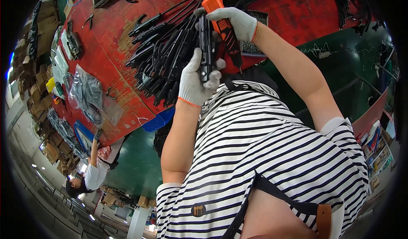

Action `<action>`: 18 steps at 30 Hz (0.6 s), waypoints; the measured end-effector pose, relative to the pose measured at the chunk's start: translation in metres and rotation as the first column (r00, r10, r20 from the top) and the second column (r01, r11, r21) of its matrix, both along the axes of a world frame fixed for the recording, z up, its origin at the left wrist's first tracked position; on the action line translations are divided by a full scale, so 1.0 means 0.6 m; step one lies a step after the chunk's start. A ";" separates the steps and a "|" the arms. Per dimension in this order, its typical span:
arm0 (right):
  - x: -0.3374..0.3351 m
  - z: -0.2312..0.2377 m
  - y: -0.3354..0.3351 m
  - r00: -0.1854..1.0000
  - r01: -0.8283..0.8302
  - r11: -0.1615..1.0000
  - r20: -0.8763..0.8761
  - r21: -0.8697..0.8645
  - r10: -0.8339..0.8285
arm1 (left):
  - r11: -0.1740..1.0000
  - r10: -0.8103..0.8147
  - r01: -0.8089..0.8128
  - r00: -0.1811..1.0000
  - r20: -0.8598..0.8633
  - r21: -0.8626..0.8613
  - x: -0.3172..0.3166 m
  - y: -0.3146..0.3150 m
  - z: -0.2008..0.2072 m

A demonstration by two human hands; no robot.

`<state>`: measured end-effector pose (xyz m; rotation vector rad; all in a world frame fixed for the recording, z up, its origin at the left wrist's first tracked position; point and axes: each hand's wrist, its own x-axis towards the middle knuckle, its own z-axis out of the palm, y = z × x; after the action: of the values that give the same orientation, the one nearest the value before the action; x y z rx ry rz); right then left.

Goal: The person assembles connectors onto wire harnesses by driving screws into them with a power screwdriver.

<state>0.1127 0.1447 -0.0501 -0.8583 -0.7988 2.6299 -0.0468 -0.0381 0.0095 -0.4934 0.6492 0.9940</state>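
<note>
My left hand (191, 85), in a white knit glove with an orange cuff edge, is closed around a long black tube-like part (205, 48). The part stands lengthwise in the picture, and a small shiny screw or pin shows near its lower end. In my gloved right hand (241, 23) is an orange and black electric screwdriver (213, 3). Its bit points toward my body, beside the black part and apart from it. Some right fingers are hidden behind the tool; greyish fingertips show by the part's upper end.
Many similar black parts with cables (163, 65) lie heaped on the red table (114, 39), left of my hands. A tray of small screws (251, 48) sits by my right hand. Plastic-bagged parts (85, 90) and a blue bin (159, 120) are leftward, near a co-worker (94, 173).
</note>
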 end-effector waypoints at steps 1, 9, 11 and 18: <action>0.002 0.002 0.000 0.999 0.021 1.000 -0.037 0.002 -0.021 | 0.996 0.056 -0.063 0.994 0.096 0.066 -0.002 -0.006 -0.013; 0.028 0.006 0.002 0.985 0.160 0.987 0.054 0.021 -0.161 | 1.000 0.015 -0.011 0.989 -0.144 0.026 0.018 0.015 -0.015; 0.048 0.042 0.016 0.948 0.190 0.973 0.234 0.129 -0.216 | 1.000 0.018 -0.019 0.989 -0.149 -0.007 0.014 0.018 -0.013; 0.175 0.113 0.034 0.640 0.752 0.620 -0.024 0.226 -0.768 | 0.998 -0.022 0.030 0.989 -0.148 0.050 -0.004 0.013 -0.032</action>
<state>0.2177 0.1649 0.0178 -0.9622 -0.5390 1.7205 -0.0491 -0.0304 -0.0097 -0.3669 0.7587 1.0269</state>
